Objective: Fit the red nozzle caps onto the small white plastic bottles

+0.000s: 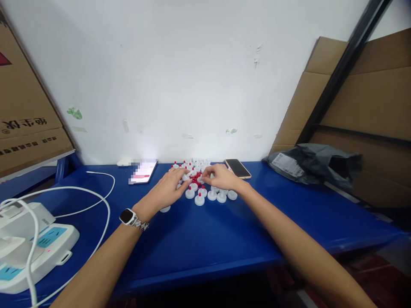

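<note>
My left hand (170, 185) holds a white nozzle cap (186, 176) between thumb and fingers, tilted over the pile. Opposite it, my right hand (219, 176) has thumb and forefinger pinched together above small red tips (197, 179); what it grips, if anything, is too small to make out. Around both hands lie round white caps. Several at the front, such as this red-tipped cap (199, 199), carry a red tip, while others to the right, like this plain white cap (221, 196), have none. More white caps (201, 162) are heaped against the wall.
A lit phone (144, 172) lies behind my left hand, and a dark-screened phone (237, 168) behind my right. A power strip (64, 239) with white cables occupies the blue table's (205, 248) left side. At right sits a grey plastic bag (316, 160) near cardboard (369, 98).
</note>
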`<state>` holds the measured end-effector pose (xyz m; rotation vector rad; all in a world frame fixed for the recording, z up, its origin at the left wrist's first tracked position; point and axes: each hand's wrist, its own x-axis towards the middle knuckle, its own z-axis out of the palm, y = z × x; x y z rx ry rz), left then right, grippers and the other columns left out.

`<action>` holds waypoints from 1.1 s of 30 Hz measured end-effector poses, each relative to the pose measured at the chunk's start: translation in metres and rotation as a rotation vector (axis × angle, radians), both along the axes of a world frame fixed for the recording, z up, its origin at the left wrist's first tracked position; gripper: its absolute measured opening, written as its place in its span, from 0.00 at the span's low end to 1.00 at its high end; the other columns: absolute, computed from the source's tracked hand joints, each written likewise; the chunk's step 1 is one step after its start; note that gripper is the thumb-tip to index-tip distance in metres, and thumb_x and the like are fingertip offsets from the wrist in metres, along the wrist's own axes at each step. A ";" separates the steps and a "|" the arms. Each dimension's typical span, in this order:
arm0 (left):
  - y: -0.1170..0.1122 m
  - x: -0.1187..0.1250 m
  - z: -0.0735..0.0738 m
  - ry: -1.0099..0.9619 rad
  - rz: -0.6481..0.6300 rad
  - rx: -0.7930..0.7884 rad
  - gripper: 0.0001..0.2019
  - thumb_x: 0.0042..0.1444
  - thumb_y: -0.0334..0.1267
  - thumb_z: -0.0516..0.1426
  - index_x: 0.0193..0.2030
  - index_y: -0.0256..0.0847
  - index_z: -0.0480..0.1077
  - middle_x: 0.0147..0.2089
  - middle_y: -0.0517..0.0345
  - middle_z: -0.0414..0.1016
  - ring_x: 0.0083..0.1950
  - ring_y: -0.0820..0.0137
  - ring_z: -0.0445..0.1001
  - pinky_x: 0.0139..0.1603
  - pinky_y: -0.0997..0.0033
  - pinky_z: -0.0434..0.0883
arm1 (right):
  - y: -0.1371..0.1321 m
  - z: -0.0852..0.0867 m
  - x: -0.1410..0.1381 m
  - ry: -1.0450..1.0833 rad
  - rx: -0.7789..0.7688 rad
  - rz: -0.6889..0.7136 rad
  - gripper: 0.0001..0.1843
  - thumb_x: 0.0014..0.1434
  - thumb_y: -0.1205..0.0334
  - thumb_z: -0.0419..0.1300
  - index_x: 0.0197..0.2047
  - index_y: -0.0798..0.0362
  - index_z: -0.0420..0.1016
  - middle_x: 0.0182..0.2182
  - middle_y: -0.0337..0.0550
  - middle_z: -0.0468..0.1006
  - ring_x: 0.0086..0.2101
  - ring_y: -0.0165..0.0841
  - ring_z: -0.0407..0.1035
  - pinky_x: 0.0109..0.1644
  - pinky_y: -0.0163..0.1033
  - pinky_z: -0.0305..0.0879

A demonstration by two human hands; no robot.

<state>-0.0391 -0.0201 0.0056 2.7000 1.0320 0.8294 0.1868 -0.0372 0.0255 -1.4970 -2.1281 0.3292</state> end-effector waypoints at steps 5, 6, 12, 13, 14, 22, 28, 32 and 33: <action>-0.002 0.002 0.000 0.017 -0.027 0.003 0.19 0.67 0.51 0.47 0.53 0.41 0.68 0.49 0.50 0.73 0.53 0.59 0.69 0.54 0.54 0.68 | 0.011 -0.002 -0.007 -0.234 -0.134 0.019 0.09 0.53 0.54 0.65 0.29 0.51 0.81 0.26 0.38 0.80 0.34 0.34 0.72 0.52 0.43 0.53; -0.002 0.003 0.000 0.019 -0.027 0.001 0.19 0.67 0.51 0.47 0.52 0.41 0.68 0.49 0.50 0.73 0.52 0.59 0.69 0.54 0.54 0.68 | 0.013 -0.002 -0.010 -0.268 -0.143 0.023 0.09 0.52 0.53 0.66 0.29 0.50 0.81 0.27 0.38 0.80 0.35 0.36 0.72 0.53 0.44 0.51; -0.002 0.002 -0.001 0.018 -0.018 -0.008 0.19 0.67 0.51 0.47 0.52 0.41 0.68 0.51 0.49 0.73 0.55 0.57 0.68 0.55 0.54 0.67 | 0.014 -0.005 -0.018 -0.335 -0.100 0.080 0.04 0.51 0.62 0.65 0.27 0.52 0.79 0.26 0.40 0.80 0.35 0.37 0.72 0.55 0.48 0.48; -0.002 0.002 -0.001 0.020 -0.017 -0.008 0.19 0.67 0.51 0.47 0.52 0.41 0.68 0.51 0.49 0.73 0.55 0.57 0.68 0.55 0.53 0.67 | 0.012 -0.005 -0.017 -0.312 -0.078 0.082 0.04 0.51 0.63 0.64 0.27 0.52 0.79 0.26 0.40 0.80 0.35 0.36 0.72 0.55 0.48 0.49; -0.002 0.002 0.000 0.021 -0.017 -0.007 0.19 0.67 0.51 0.47 0.53 0.41 0.67 0.52 0.49 0.73 0.55 0.57 0.68 0.55 0.53 0.67 | 0.011 -0.005 -0.016 -0.267 -0.051 0.077 0.04 0.52 0.64 0.64 0.27 0.53 0.78 0.26 0.40 0.80 0.35 0.36 0.72 0.54 0.48 0.50; -0.007 0.004 0.002 0.019 -0.044 -0.001 0.19 0.69 0.51 0.44 0.53 0.41 0.67 0.48 0.50 0.72 0.51 0.59 0.69 0.53 0.55 0.68 | 0.000 -0.003 -0.006 0.716 -0.121 0.187 0.15 0.54 0.51 0.66 0.35 0.55 0.74 0.28 0.42 0.79 0.30 0.31 0.72 0.38 0.37 0.66; -0.016 0.007 0.008 0.011 -0.080 -0.033 0.18 0.69 0.50 0.43 0.54 0.43 0.65 0.48 0.51 0.71 0.50 0.61 0.69 0.54 0.55 0.68 | -0.002 -0.006 -0.014 0.876 -0.152 0.212 0.21 0.46 0.46 0.71 0.31 0.55 0.74 0.24 0.38 0.76 0.26 0.28 0.68 0.34 0.36 0.65; -0.020 0.010 0.008 0.009 -0.110 -0.001 0.17 0.70 0.48 0.42 0.53 0.42 0.64 0.48 0.50 0.70 0.51 0.60 0.68 0.54 0.55 0.68 | -0.003 -0.007 -0.017 0.926 -0.170 0.230 0.21 0.45 0.46 0.72 0.31 0.55 0.74 0.24 0.38 0.77 0.26 0.27 0.68 0.32 0.35 0.64; -0.020 0.011 0.008 0.011 -0.105 0.009 0.17 0.70 0.47 0.42 0.53 0.41 0.63 0.48 0.49 0.70 0.51 0.60 0.67 0.54 0.54 0.68 | -0.003 -0.008 -0.018 0.950 -0.174 0.229 0.22 0.44 0.47 0.72 0.30 0.55 0.73 0.24 0.37 0.77 0.25 0.26 0.67 0.32 0.34 0.64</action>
